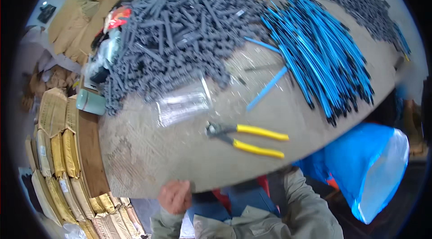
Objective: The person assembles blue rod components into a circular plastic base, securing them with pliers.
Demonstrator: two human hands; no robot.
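Note:
My left hand [175,196] is at the table's near edge, its fingers curled together; whatever they may hold is hidden. My right sleeve [308,200] reaches up to the table edge, where the hand itself is hidden. On the table, beyond both arms, lie yellow-handled pliers [258,141], jaws pointing left and handles spread apart. Farther back is a clear plastic bag [183,106]. Two loose blue strips [266,89] lie left of a large bundle of blue strips with black ends [321,54]. Neither hand touches the pliers.
A big heap of grey plastic parts [175,36] covers the far left of the table [144,158], with more grey parts [355,2] at the far right. A pale green container [91,102] stands at the left edge. Stacked packages [58,180] sit left; a blue bag [360,162] hangs right.

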